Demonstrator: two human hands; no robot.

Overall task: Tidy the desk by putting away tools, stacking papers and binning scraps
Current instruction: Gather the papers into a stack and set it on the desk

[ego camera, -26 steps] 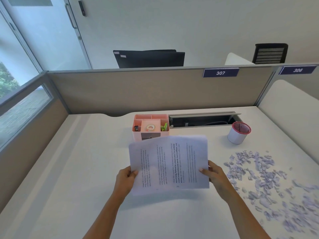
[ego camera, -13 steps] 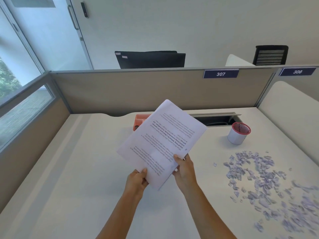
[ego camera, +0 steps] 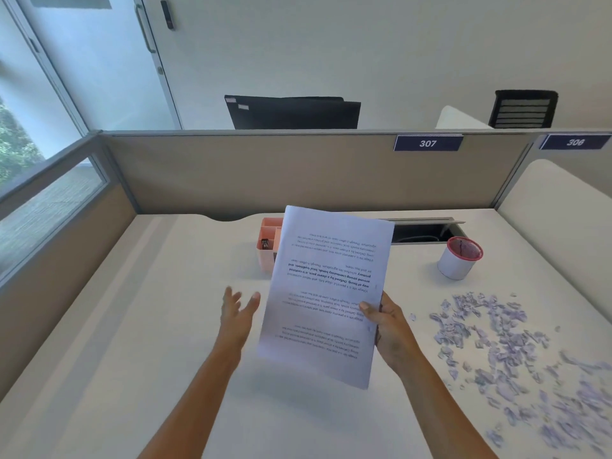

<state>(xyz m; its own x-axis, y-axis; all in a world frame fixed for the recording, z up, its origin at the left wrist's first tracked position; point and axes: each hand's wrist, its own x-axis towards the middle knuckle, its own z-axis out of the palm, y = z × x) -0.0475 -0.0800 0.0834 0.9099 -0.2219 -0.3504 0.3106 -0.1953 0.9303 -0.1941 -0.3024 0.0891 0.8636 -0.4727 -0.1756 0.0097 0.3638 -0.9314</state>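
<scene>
Papers (ego camera: pixel 328 293): aloft over the middle of the desk (ego camera: pixel 132 359), tilted, print upside down to the wearer. Pinched along the right edge only by right hand (ego camera: pixel 389 326), thumb on the printed face, other fingers behind and out of sight. Left hand (ego camera: pixel 237 309): fingers spread, palm toward the sheets, just beside the left edge, not touching. Stapled or loose: cannot tell. Likely step in hand: squaring the stack before laying it down. Risks from here, as judged. One-sided pinch on thin sheets, so sag or fanning at the free left edge; if loose, slip of inner sheets out onto the desk. Clumsy catch by left hand: bent corner or crease. Swing to the right on the way down: draught or paper edge through the scraps (ego camera: pixel 490 342) scattered just right of the wrist, and more mess toward the desk edge. Push forward: far corner against the pink organiser (ego camera: pixel 267 236), partly hidden behind the sheets, or a nudge to the red-rimmed cup (ego camera: pixel 455 266) near the cable slot (ego camera: pixel 424 233). Safest landing by the look of it: desk surface to the left, well apart from scraps.
</scene>
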